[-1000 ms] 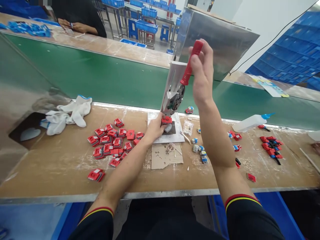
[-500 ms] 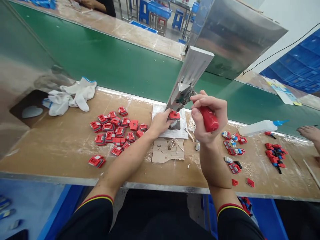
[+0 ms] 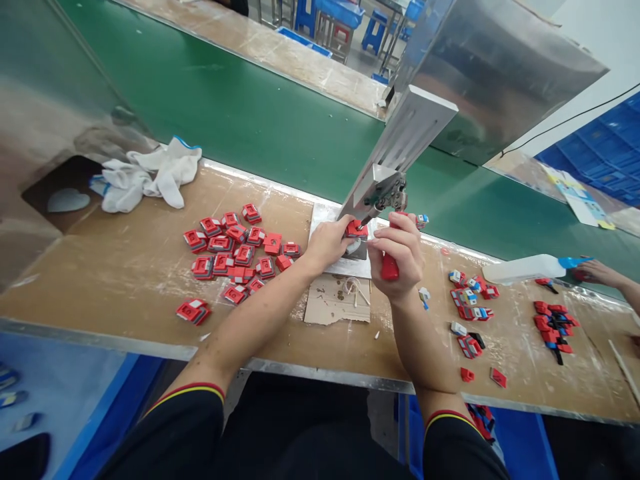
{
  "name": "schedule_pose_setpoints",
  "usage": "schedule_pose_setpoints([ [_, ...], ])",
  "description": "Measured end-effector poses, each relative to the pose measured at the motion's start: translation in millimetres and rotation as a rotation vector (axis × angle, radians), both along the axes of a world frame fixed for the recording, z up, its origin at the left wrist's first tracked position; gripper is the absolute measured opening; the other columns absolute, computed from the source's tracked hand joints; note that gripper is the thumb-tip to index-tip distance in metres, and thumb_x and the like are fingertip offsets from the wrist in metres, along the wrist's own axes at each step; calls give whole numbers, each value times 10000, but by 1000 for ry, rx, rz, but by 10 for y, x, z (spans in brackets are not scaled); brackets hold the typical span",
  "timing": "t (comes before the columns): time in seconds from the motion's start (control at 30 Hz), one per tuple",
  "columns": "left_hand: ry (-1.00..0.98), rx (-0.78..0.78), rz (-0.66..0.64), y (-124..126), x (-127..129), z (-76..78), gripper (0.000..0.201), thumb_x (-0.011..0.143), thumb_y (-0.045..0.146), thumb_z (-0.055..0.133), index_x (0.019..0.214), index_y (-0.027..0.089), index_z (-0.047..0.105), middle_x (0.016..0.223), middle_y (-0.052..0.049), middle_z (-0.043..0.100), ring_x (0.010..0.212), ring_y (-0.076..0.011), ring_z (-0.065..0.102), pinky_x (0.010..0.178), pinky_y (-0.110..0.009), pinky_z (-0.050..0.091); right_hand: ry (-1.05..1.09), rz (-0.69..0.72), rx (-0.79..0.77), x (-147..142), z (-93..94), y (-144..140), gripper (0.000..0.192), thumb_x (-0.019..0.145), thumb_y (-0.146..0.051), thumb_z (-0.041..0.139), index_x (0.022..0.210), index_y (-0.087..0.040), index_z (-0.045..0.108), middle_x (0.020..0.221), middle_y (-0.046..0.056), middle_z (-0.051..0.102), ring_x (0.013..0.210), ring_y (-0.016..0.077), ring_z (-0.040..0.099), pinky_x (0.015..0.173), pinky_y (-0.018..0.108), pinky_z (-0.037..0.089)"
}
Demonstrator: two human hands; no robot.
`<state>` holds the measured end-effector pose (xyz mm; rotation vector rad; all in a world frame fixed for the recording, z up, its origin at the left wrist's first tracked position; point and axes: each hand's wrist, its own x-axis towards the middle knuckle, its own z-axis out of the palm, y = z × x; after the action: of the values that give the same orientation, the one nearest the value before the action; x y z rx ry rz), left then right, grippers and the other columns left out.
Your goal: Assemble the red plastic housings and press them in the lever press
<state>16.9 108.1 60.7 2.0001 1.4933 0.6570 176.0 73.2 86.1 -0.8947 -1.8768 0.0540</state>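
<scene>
A metal hand press (image 3: pixel 385 187) with a toggle linkage stands at the back of the bench on a metal base plate (image 3: pixel 320 220). My left hand (image 3: pixel 326 245) pinches a small red plastic part (image 3: pixel 357 229) under the press tip, which appears to touch it. Wrapped around the red lever handle (image 3: pixel 390 267) is my right hand (image 3: pixel 400 252), just right of the part. Left of my left hand lies a loose group of red-and-grey plastic parts (image 3: pixel 244 255). A torn piece of cardboard (image 3: pixel 325 307) with cotton swabs (image 3: pixel 356 293) rests in front of the base plate.
White gloves (image 3: pixel 170 173) lie at the back left. On the right are red, white and blue assemblies (image 3: pixel 470 293), red-and-black parts (image 3: pixel 553 323) and a white squeeze bottle (image 3: pixel 525 269). A co-worker's hand (image 3: pixel 595 272) is by its blue tip. A green belt (image 3: pixel 260 133) runs behind.
My right hand has brought the lever handle down and to the left. My left hand stays at the red part. The co-worker's hand has moved toward the bottle tip. The view has shifted slightly.
</scene>
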Motion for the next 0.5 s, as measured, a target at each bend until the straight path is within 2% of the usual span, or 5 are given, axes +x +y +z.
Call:
schedule_pose_setpoints([
  [0.1,2,-4,6,-5,3,7,434,977,234,627,1408,187,607,1216,-145,782,1174,-360,725,989,-441,551,-49,62,75,147,-63,-18,191,892,-335,667,1069,-406,656,1144,1,752,1302,320,662,1256,691,380],
  [0.23,-11,1,18,-3,11,-5,424,971,216,629,1395,211,614,1199,-126,790,1145,-337,734,973,-429,557,-172,254,68,292,128,-60,424,887,-653,597,1209,-382,645,1229,32,737,1338,361,635,1173,698,462],
  [0.37,-14,8,26,2,10,-33,427,963,210,651,1389,221,617,1205,-116,791,1139,-327,734,966,-419,553,109,346,157,107,672,-73,563,1043,-677,270,1013,-298,686,896,45,709,885,261,724,819,482,596],
  [0.43,-15,13,31,11,9,-69,453,957,206,662,1406,223,605,1217,-112,787,1137,-320,732,952,-409,550,206,351,195,-68,1000,-70,538,1089,-573,309,727,-276,574,649,8,558,593,193,581,570,366,459],
  [0.5,-50,26,35,32,16,-135,454,944,194,677,1393,214,615,1192,-108,792,1110,-317,732,931,-404,548,190,344,175,-226,1260,-50,551,1110,-471,373,602,-260,390,538,-21,381,467,154,399,496,350,280],
])
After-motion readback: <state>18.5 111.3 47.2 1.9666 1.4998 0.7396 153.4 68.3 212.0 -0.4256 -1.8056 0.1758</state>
